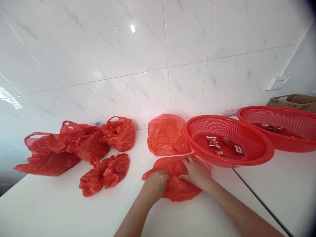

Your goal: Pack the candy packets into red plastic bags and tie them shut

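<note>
Two bare hands rest on a crumpled red plastic bag [181, 191] at the near middle of a white table [61, 207]. The left hand [155, 184] is curled over the plastic with its fingers bent down into the folds; whether they pinch any of it is hidden. The right hand [196, 173] lies flatter, its fingers [190, 161] slightly spread and pressing on top of the bag.

Just past the right fingertips, the bag's far edge meets the rim of a red mesh basket [237, 163] holding several red snack packets [213, 142]. A second red mesh basket [291, 145] sits farther right, with a cardboard box [293, 102] behind it. Straight ahead of the left fingers, a flattened red bag [166, 136] lies against the first basket. Left of the left hand, with open tabletop between, lie a bunched red bag [105, 174] and a heap of red bags [82, 143]. Nearer the body, open tabletop surrounds both forearms. A seam in the table [261, 202] runs right of the right hand, below the basket.
</note>
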`<state>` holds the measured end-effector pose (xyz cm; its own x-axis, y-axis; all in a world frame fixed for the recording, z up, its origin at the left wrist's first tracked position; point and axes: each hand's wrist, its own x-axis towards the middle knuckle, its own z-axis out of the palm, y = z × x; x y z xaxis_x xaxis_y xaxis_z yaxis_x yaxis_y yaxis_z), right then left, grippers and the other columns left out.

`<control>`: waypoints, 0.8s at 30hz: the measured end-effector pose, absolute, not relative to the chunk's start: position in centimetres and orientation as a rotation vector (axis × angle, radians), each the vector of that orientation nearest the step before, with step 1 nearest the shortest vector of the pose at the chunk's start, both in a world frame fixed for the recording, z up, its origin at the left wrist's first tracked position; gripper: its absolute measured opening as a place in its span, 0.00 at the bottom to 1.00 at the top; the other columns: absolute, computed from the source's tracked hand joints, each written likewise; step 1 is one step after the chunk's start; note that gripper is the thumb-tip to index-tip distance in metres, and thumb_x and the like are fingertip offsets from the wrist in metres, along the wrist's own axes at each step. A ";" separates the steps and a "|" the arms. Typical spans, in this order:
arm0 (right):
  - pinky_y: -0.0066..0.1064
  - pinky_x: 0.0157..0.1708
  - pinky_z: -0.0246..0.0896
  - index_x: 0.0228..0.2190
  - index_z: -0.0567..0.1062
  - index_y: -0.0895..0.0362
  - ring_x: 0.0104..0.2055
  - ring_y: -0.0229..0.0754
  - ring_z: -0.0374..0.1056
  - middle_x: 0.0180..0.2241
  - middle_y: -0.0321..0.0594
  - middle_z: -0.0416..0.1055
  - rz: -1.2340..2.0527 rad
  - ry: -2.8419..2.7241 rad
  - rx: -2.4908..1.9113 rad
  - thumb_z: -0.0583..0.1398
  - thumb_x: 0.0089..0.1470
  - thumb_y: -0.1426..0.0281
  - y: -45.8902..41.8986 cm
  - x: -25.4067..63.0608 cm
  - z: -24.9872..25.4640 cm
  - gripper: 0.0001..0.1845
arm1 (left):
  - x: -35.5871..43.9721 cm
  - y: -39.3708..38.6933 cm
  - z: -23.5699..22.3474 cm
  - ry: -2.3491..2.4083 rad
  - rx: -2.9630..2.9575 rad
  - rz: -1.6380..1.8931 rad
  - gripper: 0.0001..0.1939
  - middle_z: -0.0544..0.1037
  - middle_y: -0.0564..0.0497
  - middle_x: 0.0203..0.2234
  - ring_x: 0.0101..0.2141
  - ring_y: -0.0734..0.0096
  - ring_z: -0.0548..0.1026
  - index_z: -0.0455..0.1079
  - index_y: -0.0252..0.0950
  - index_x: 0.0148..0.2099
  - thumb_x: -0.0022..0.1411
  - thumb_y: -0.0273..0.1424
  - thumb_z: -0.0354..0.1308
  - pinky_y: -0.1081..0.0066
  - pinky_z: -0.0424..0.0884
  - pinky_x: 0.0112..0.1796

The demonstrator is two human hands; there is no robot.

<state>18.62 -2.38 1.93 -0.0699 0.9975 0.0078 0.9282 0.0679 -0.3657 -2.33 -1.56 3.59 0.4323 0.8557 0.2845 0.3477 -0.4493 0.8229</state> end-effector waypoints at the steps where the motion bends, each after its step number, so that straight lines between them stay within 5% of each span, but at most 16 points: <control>1: 0.36 0.37 0.59 0.51 0.65 0.54 0.43 0.51 0.66 0.49 0.49 0.62 0.396 -2.060 -1.973 0.63 0.42 0.55 -2.2 18.8 1.6 0.36 | -2.5 -1.5 3.6 0.972 2.070 0.910 0.09 0.73 0.50 0.20 0.27 0.64 0.72 0.70 0.40 0.20 0.48 0.22 0.59 0.67 0.67 0.33; 5: 0.37 0.39 0.58 0.54 0.61 0.52 0.47 0.51 0.64 0.52 0.48 0.59 0.417 -1.991 -1.966 0.63 0.42 0.54 -2.0 19.1 1.0 0.38 | -3.2 -1.8 4.3 1.019 2.413 1.124 0.12 0.74 0.44 0.44 0.47 0.59 0.70 0.73 0.41 0.41 0.59 0.24 0.51 0.61 0.64 0.48; 9: 0.38 0.43 0.57 0.56 0.59 0.52 0.50 0.52 0.62 0.53 0.47 0.58 0.431 -1.982 -1.923 0.62 0.43 0.55 -2.0 19.0 0.9 0.40 | -3.3 -1.5 4.1 1.573 2.056 1.581 0.24 0.60 0.40 0.56 0.57 0.52 0.57 0.64 0.39 0.54 0.54 0.33 0.60 0.52 0.54 0.54; 12: 0.38 0.45 0.56 0.57 0.58 0.52 0.52 0.51 0.61 0.54 0.46 0.57 0.412 -1.967 -1.914 0.62 0.44 0.57 -2.0 18.9 0.7 0.40 | -3.3 -0.6 3.0 1.650 1.513 1.453 0.33 0.67 0.41 0.46 0.48 0.54 0.67 0.57 0.37 0.56 0.51 0.41 0.62 0.56 0.65 0.45; 15: 0.37 0.44 0.58 0.56 0.59 0.50 0.52 0.51 0.61 0.55 0.45 0.57 0.390 -1.951 -1.904 0.62 0.43 0.58 -1.9 19.0 0.6 0.39 | -3.3 0.0 1.7 1.395 1.094 1.307 0.30 0.72 0.48 0.33 0.33 0.64 0.73 0.59 0.37 0.51 0.50 0.44 0.62 0.65 0.68 0.35; 24: 0.41 0.49 0.59 0.53 0.65 0.56 0.53 0.52 0.62 0.57 0.49 0.58 0.243 -1.990 -1.896 0.60 0.47 0.67 -3.3 17.8 1.2 0.29 | -3.6 -0.4 1.4 0.776 0.736 1.192 0.18 0.77 0.51 0.32 0.30 0.70 0.76 0.64 0.37 0.39 0.48 0.35 0.66 0.73 0.70 0.32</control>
<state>17.83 -3.27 1.20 -0.0177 0.9881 0.1526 0.9224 0.0750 -0.3788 -3.57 -0.40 1.44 0.1870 0.9734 -0.1320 -0.5145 0.2115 0.8310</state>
